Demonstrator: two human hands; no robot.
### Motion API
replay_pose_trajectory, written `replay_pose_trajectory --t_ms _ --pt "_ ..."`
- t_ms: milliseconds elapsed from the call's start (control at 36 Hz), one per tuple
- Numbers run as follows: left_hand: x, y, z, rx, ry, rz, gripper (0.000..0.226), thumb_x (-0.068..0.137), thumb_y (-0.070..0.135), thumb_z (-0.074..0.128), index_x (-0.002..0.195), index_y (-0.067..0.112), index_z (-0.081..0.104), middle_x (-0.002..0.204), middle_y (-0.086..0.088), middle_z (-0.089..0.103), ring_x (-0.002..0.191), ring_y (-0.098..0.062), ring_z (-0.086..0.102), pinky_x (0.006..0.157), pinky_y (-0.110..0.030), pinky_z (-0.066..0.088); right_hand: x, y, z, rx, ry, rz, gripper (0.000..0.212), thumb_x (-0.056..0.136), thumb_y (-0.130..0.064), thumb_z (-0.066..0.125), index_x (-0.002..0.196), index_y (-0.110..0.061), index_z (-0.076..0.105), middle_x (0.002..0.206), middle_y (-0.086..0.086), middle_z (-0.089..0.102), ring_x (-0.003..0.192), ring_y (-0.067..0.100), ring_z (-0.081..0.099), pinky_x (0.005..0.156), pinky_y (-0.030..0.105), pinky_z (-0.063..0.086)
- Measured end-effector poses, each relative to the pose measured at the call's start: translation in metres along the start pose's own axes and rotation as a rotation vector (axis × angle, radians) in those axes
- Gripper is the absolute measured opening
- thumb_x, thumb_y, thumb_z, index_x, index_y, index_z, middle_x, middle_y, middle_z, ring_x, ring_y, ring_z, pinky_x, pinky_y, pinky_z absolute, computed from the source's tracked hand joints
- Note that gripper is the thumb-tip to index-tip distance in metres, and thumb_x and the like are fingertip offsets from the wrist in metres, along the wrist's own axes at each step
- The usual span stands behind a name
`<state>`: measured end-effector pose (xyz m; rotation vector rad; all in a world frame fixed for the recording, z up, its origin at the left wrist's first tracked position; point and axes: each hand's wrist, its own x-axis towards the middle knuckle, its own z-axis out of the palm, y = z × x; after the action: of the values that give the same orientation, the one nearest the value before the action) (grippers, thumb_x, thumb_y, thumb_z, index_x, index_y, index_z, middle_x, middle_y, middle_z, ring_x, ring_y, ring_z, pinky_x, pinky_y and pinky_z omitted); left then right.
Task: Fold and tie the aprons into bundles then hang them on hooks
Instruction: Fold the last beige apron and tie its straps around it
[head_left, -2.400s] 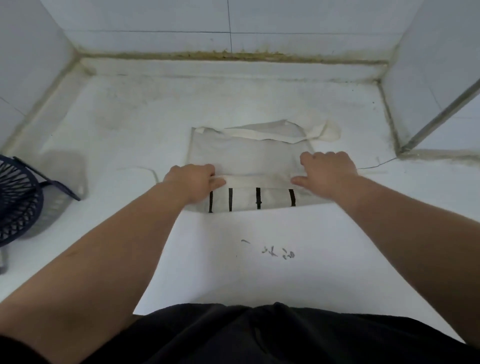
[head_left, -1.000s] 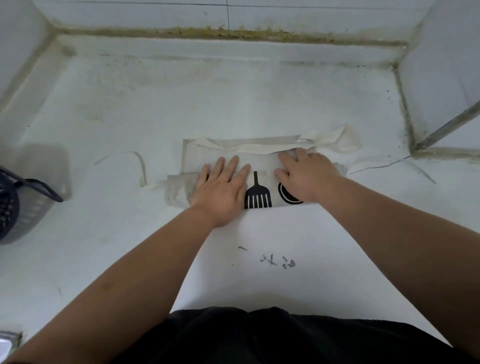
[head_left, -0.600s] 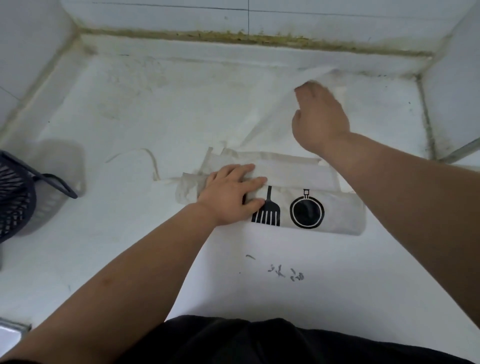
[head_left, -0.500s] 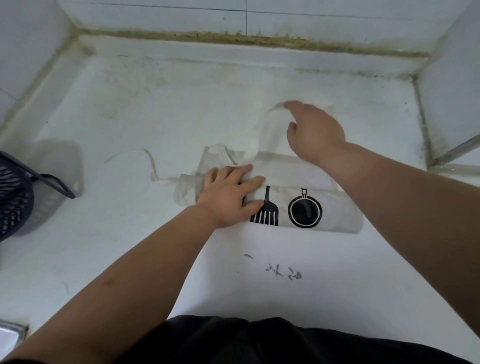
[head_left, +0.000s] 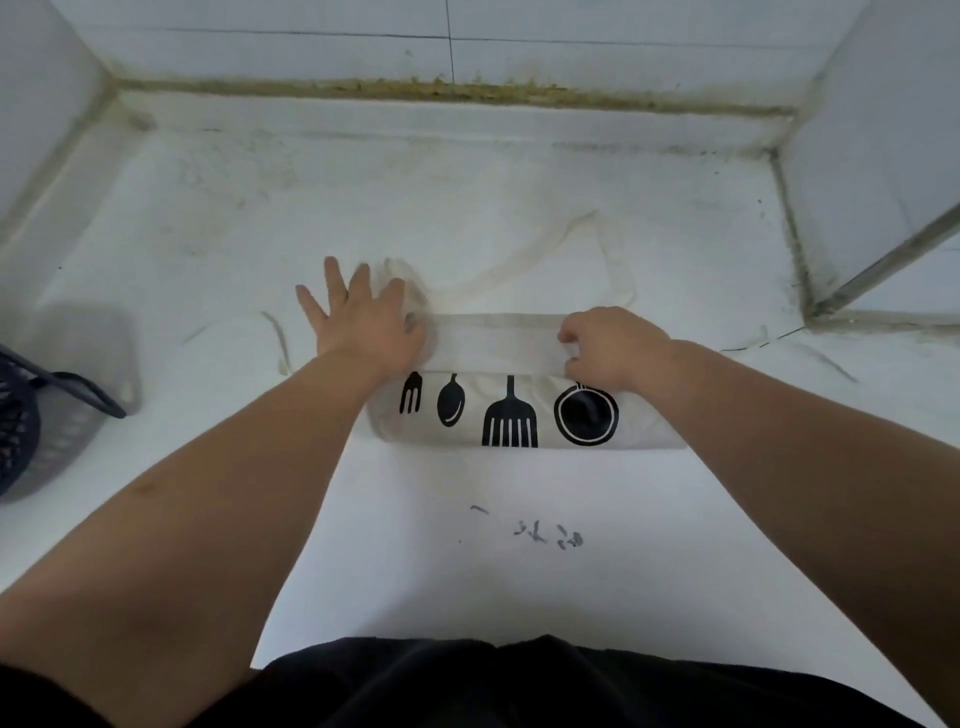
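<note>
Apron (head_left: 493, 345) lies folded into a long band at frame ctr on the white surface (head_left: 467, 597), utensil prints facing you. Your L hand (head_left: 363, 317) is flat, fingers straight & spread, palm down at the band's left end; it's blurred, so can't tell how hard it presses. Your R hand (head_left: 613, 348) has fingers curled, pinching the upper fold near the right end. Strap (head_left: 621, 275) loops toward upper right. Dark basket (head_left: 21, 431) at left edge.

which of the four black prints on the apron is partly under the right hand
The round pan print, rightmost on the apron: the right hand overlaps its top edge. The fork, spoon and spatula prints sit uncovered to its left.
</note>
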<state>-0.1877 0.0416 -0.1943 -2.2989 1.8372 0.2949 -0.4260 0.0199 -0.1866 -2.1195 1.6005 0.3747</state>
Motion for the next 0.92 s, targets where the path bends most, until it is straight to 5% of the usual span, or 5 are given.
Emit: replay_pose_trajectory --t_ms 139,333,444,639,917 --pt "0.004 0.001 0.005 -0.106 -0.036 -0.030 0.063 0.099 0.043 0.034 0.153 0.020 0.011 0.161 -0.009 -0.010 0.145 -0.033 -0.018 0.116 -0.055 -0.004 0.006 -0.005 -0.006 -0.052 -0.034 0.000 0.042 0.087 -0.021 0.055 0.128 -0.020 0.050 0.124 0.002 0.054 0.115 0.023 0.050 0.089 0.033 0.044" --pt "-0.016 0.003 0.018 -0.313 0.325 0.253 0.033 0.087 0.018 0.046 0.111 0.008 0.067 0.117 -0.017 0.056 0.105 -0.040 0.050 0.086 -0.045 0.041 0.007 -0.008 -0.003 0.014 0.032 -0.020 0.046 0.091 -0.048 0.047 0.128 -0.021 0.049 0.122 0.001 0.053 0.111 0.024 0.053 0.084 0.035 0.045" --pt "-0.039 0.006 0.026 -0.374 0.212 0.494 0.044 0.088 0.039 0.039 0.097 0.014 0.073 0.096 -0.008 0.064 0.084 -0.033 0.061 0.070 -0.041 0.054 -0.012 -0.007 0.007 0.098 0.161 -0.152 0.053 0.082 -0.066 0.048 0.113 -0.023 0.052 0.107 -0.005 0.050 0.095 0.018 0.052 0.080 0.033 0.043" --pt "-0.071 0.007 0.034 -0.119 -0.109 0.483 0.084 0.084 0.076 0.025 0.151 0.024 0.026 0.154 0.004 0.025 0.142 -0.018 0.021 0.117 -0.039 0.015 -0.032 -0.005 0.030 -0.214 0.233 -0.317 0.043 0.093 -0.051 0.038 0.098 -0.023 0.069 0.105 -0.002 0.059 0.092 0.020 0.055 0.083 0.030 0.037" --pt "-0.073 0.012 0.033 -0.018 -0.100 0.484 0.086 0.079 0.069 0.054 0.147 0.026 0.024 0.141 0.001 0.028 0.132 -0.021 0.026 0.109 -0.038 0.027 -0.044 0.006 0.045 -0.295 0.097 -0.295 0.072 0.083 -0.070 0.043 0.141 -0.029 0.032 0.142 -0.006 0.037 0.124 0.020 0.043 0.104 0.035 0.027"
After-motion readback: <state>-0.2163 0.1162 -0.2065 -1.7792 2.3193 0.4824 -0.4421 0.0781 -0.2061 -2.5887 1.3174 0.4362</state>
